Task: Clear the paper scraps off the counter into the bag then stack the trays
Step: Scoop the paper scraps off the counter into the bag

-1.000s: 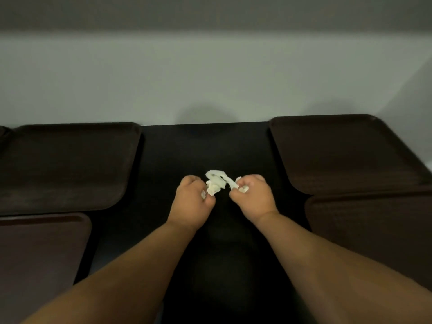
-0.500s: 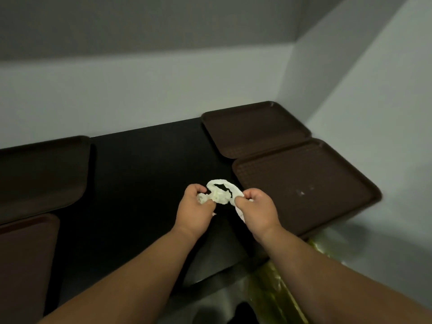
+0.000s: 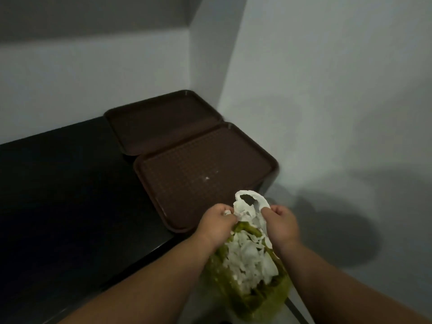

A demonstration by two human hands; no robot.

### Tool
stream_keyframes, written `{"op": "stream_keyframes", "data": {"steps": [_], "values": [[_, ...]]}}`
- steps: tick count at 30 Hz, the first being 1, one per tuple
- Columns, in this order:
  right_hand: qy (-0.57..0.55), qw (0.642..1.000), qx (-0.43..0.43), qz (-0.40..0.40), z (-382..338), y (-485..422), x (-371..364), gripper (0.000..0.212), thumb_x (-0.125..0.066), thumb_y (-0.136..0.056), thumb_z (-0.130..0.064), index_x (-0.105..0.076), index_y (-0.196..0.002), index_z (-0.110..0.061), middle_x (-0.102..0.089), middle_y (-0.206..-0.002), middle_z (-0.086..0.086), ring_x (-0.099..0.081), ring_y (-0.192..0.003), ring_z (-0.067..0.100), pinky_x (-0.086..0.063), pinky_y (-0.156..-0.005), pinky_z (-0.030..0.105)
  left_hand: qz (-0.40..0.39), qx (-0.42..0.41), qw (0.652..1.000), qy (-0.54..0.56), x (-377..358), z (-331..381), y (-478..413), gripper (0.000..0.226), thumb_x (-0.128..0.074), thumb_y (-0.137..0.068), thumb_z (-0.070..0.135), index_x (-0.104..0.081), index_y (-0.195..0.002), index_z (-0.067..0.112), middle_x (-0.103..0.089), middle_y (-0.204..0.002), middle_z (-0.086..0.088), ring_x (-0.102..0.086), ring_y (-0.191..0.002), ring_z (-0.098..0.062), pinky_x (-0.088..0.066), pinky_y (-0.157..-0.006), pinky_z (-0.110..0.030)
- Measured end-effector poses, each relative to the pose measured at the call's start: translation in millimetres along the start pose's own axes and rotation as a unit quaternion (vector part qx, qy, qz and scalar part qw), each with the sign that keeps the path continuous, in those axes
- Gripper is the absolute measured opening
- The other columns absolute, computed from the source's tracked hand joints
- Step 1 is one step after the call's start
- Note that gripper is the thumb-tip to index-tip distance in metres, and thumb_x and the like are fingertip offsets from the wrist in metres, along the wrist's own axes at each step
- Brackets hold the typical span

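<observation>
Head view, only one. Both hands over the bag: left hand (image 3: 217,224) closed on one end of a bunch of paper scraps (image 3: 249,208), right hand (image 3: 279,222) closed on the other end, the paper stretched between them in a torn white loop. The green bag (image 3: 268,302) hangs open just off the counter's (image 3: 70,195) near corner, directly below the hands and already heaped with white scraps. Step in hand, as I judge it: dropping this bunch in. Next move calls for both fists opening over the mouth so nothing falls outside the bag. Paper thin, crumpled, ragged-edged; bag soft, wrinkled, translucent film. Counter black and smooth. Two brown trays lie side by side, not yet stacked: near tray (image 3: 201,181), rounded corners, raised rim, gridded floor with a small pale fleck; far tray (image 3: 161,123) tucked into the wall corner.
</observation>
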State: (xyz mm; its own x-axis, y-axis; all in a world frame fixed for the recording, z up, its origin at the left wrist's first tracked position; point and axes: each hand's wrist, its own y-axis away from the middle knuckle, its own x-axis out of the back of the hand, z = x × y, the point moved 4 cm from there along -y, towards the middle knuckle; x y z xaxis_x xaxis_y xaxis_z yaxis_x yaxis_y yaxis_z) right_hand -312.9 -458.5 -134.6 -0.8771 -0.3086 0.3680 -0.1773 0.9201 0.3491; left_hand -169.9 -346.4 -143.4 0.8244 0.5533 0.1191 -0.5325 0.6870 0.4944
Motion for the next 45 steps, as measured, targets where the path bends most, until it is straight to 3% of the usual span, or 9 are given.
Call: {"op": "stream_keyframes", "data": {"steps": [6, 11, 16, 23, 29, 34, 36, 40, 45], "values": [[0.047, 0.997, -0.068, -0.01, 67.3, -53.8, 44.5, 0.016, -0.066, -0.084, -0.024, -0.062, -0.077, -0.01, -0.065, -0.072, 0.008, -0.061, -0.067, 0.023, -0.051, -0.066, 0.036, 0.003, 0.097, 0.995, 0.008, -73.2, -34.2, -29.4, 0.017, -0.063, -0.089, 0.018, -0.065, -0.106, 0.018, -0.066, -0.098, -0.005, -0.063, -0.079, -0.017, -0.057, -0.073, -0.034], [0.045, 0.991, -0.121, -0.044, 108.0, -88.0, 54.2, 0.029, -0.068, -0.076, -0.041, -0.068, -0.101, -0.027, -0.072, -0.097, -0.001, -0.067, -0.092, 0.022, -0.056, -0.09, 0.044, 0.0, 0.122, 0.991, 0.06, -100.0, -49.1, -59.8, 0.039, -0.07, -0.088, 0.033, -0.054, -0.124, 0.03, -0.056, -0.108, 0.012, -0.06, -0.102, -0.017, -0.053, -0.098, -0.044], [0.078, 0.986, -0.142, -0.052, 138.1, -94.7, 77.0, 0.014, -0.063, -0.074, -0.034, -0.072, -0.071, -0.024, -0.072, -0.072, 0.006, -0.069, -0.078, 0.03, -0.059, -0.078, 0.053, 0.04, 0.124, 0.99, 0.049, -106.5, -59.2, -70.5, 0.033, -0.064, -0.094, 0.023, -0.059, -0.127, 0.02, -0.06, -0.102, 0.006, -0.061, -0.091, -0.015, -0.055, -0.095, -0.044], [0.103, 0.982, -0.144, -0.059, 142.9, -81.3, 92.0, 0.017, -0.062, -0.078, -0.031, -0.069, -0.069, -0.018, -0.07, -0.071, 0.009, -0.069, -0.078, 0.033, -0.059, -0.076, 0.052, 0.016, 0.107, 0.993, -0.055, -85.6, -56.4, -53.9, 0.016, -0.067, -0.09, 0.025, -0.066, -0.106, 0.024, -0.067, -0.107, -0.005, -0.063, -0.098, -0.018, -0.053, -0.087, -0.034], [0.081, 0.992, -0.018, -0.099, 51.8, -71.3, 60.2, 0.018, -0.061, -0.09, -0.028, -0.07, -0.075, -0.022, -0.07, -0.076, 0.0, -0.067, -0.078, 0.022, -0.057, -0.076, 0.042, 0.003, 0.062, 0.995, -0.083, -64.9, -15.5, -31.8, 0.013, -0.067, -0.083, 0.032, -0.067, -0.096, 0.029, -0.071, -0.099, -0.004, -0.067, -0.092, -0.02, -0.057, -0.085, -0.038], [0.045, 0.987, 0.08, -0.134, -37.3, -61.3, 24.6, 0.012, -0.06, -0.092, -0.023, -0.068, -0.084, -0.026, -0.07, -0.085, 0.0, -0.066, -0.083, 0.019, -0.057, -0.08, 0.041, 0.011, -0.012, 0.998, -0.054, -38.5, 43.2, -1.4, 0.012, -0.064, -0.094, 0.025, -0.067, -0.105, 0.022, -0.071, -0.098, -0.005, -0.068, -0.086, -0.014, -0.052, -0.071, -0.026], [0.031, 0.983, 0.114, -0.139, -68.9, -53.2, 10.6, 0.012, -0.06, -0.091, -0.022, -0.069, -0.085, -0.026, -0.071, -0.084, 0.0, -0.067, -0.082, 0.02, -0.056, -0.08, 0.041, 0.037, -0.044, 0.998, -0.031, -18.0, 64.9, 14.8, 0.01, -0.064, -0.095, 0.021, -0.067, -0.104, 0.02, -0.07, -0.09, -0.006, -0.065, -0.077, -0.012, -0.051, -0.067, -0.025], [0.012, 0.97, 0.166, -0.175, -115.5, -25.1, -28.2, 0.011, -0.06, -0.087, -0.026, -0.07, -0.089, -0.027, -0.073, -0.085, -0.003, -0.069, -0.085, 0.02, -0.057, -0.085, 0.049, 0.107, -0.077, 0.991, -0.012, 45.2, 89.5, 52.2, 0.01, -0.065, -0.093, 0.024, -0.068, -0.102, 0.027, -0.072, -0.097, -0.001, -0.07, -0.091, -0.015, -0.056, -0.077, -0.033], [0.007, 0.944, 0.203, -0.261, -151.4, 42.6, -98.7, 0.013, -0.059, -0.092, -0.023, -0.07, -0.097, -0.028, -0.071, -0.095, -0.002, -0.069, -0.09, 0.017, -0.058, -0.078, 0.04, 0.212, -0.079, 0.974, -0.004, 149.8, 81.7, 115.8, 0.011, -0.063, -0.095, 0.027, -0.068, -0.104, 0.03, -0.07, -0.104, 0.005, -0.067, -0.096, -0.011, -0.054, -0.083, -0.032]]}}
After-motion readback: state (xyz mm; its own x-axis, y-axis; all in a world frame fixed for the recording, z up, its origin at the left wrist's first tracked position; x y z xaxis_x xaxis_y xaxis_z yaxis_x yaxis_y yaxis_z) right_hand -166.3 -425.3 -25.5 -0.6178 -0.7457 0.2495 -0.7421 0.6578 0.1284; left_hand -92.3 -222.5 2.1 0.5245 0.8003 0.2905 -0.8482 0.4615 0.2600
